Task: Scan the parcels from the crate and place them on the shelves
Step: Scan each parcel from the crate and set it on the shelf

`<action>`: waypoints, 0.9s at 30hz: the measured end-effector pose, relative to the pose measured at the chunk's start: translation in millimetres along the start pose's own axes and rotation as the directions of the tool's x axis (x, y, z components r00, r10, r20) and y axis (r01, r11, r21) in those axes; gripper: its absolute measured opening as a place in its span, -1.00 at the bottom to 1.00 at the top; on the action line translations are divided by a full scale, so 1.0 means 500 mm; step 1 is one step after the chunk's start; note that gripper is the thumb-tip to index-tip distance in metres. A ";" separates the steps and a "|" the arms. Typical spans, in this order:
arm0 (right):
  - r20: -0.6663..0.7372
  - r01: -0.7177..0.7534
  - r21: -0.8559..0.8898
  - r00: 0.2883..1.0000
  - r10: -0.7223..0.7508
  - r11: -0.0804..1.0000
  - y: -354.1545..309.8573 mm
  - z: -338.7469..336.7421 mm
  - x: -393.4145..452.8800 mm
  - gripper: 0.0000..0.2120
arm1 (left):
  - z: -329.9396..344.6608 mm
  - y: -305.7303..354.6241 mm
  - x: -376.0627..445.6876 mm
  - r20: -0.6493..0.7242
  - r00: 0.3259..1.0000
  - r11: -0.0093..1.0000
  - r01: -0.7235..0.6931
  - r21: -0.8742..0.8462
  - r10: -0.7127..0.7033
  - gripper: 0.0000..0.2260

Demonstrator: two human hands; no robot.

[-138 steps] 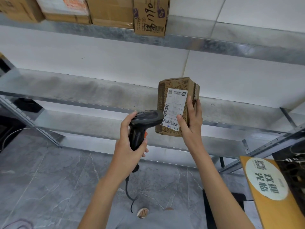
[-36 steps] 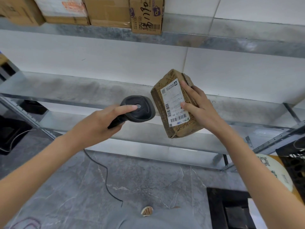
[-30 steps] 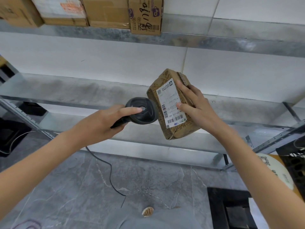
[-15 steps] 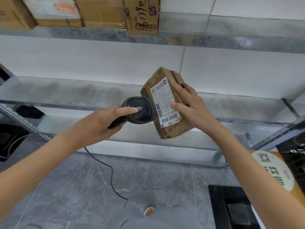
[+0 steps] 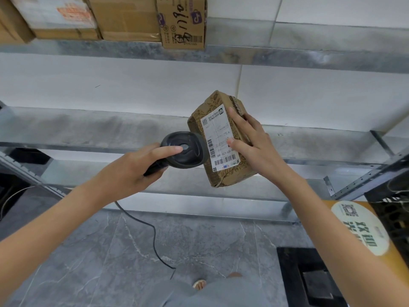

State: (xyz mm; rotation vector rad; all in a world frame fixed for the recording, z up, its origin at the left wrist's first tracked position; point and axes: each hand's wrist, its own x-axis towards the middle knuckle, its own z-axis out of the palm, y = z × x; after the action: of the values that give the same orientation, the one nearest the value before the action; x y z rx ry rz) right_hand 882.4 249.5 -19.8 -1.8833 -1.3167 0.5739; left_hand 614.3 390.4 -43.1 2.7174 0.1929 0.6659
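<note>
tilting the parcel (image 5: 221, 140) more upright than a second ago, the right hand (image 5: 250, 142) grips it in mid-air before the shelf (image 5: 88, 129); the left hand (image 5: 135, 171) grips the scanner (image 5: 183, 151), now almost touching the label (image 5: 218, 138), so scanning seems unfinished

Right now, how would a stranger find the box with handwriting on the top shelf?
Look at the top shelf, where a row of cardboard boxes stands. Take the rightmost box, above the scanner. It alone bears black handwritten marks, purple logos and a barcode, and its front overhangs the shelf edge.
</note>
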 end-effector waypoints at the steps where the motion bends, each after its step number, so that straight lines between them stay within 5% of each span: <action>1: -0.016 -0.002 0.000 1.000 0.002 1.000 0.004 -0.002 -0.001 -0.40 | 0.005 -0.003 0.006 -0.022 1.000 1.000 0.007 -0.014 -0.007 -0.33; 10: -0.360 -0.138 -0.041 0.926 0.114 0.990 0.071 -0.065 -0.035 -0.41 | 0.106 0.019 0.156 -0.280 0.916 0.912 0.173 -0.372 -0.288 -0.15; 16: -0.640 -0.252 0.060 0.733 0.231 0.966 0.152 -0.158 -0.081 -0.39 | 0.225 0.126 0.349 -0.258 0.915 0.805 0.109 -0.583 -0.310 -0.17; 27: -0.838 -0.270 0.289 0.392 0.379 0.918 0.261 -0.380 -0.238 -0.38 | 0.436 0.332 0.610 -0.059 0.969 0.638 0.111 -0.762 -0.239 -0.21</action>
State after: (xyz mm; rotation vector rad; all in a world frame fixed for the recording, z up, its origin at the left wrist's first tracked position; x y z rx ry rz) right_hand 1051.8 53.0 -12.2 -1.8965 -0.1849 -0.2156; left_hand 994.2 235.6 -36.8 1.8042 0.1639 0.6981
